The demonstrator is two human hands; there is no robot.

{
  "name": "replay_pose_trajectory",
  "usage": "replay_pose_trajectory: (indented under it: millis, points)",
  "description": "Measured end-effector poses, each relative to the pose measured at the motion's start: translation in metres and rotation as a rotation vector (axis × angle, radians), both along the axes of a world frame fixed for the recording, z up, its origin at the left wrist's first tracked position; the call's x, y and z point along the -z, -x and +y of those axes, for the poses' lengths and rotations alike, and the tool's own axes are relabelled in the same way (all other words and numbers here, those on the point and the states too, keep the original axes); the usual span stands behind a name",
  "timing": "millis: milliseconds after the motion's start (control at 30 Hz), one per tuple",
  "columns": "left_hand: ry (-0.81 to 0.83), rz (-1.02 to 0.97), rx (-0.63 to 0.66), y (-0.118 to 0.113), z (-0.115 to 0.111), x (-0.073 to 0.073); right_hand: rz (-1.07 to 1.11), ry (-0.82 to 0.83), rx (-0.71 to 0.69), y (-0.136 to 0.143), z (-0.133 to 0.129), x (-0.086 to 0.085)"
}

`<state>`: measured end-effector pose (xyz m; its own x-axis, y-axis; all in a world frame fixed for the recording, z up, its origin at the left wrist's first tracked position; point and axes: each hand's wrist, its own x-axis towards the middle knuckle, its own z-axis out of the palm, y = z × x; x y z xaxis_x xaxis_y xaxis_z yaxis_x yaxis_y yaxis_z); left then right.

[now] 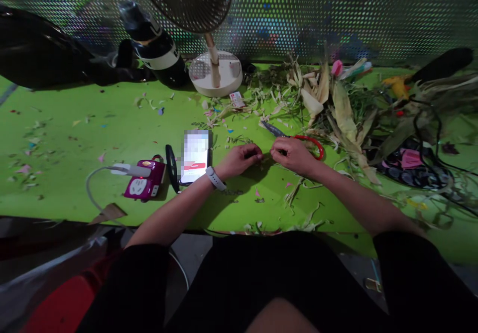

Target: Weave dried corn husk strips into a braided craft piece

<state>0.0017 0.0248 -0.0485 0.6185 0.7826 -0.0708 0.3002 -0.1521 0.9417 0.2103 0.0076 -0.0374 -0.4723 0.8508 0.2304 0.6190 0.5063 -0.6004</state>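
Note:
Both hands are close together over the green tabletop (231, 213). My left hand (241, 160), a white band on its wrist, has its thumb and fingers pinched together. Just to its right, my right hand (295, 155) is closed too, fingertips facing the left. Something thin and dark seems to run between the fingertips, too small to name. Behind my right hand lie scissors (274, 130) with red handles, partly covered by that hand. A lit phone (196, 159) leans beside my left wrist. Dry corn husks (343, 106) are heaped beyond my right hand.
Left of the phone sits a purple power adapter (144, 179) with a white cable. A fan (215, 74) and a dark bottle (160, 52) stand at the back, before a perforated metal panel (298, 19). Black cords (435, 134) lie at right. Husk scraps litter the table.

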Motion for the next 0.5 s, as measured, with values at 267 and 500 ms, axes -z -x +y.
replay_pose_trajectory:
  millis: [267, 500]
  points:
    - [-0.041, 0.093, 0.048, 0.003, 0.000, 0.003, 0.082, 0.000, -0.038, 0.003, 0.004, -0.001]
    - [-0.119, 0.126, 0.158, 0.006, 0.004, 0.000, 0.000, -0.046, -0.051, 0.009, 0.017, 0.010]
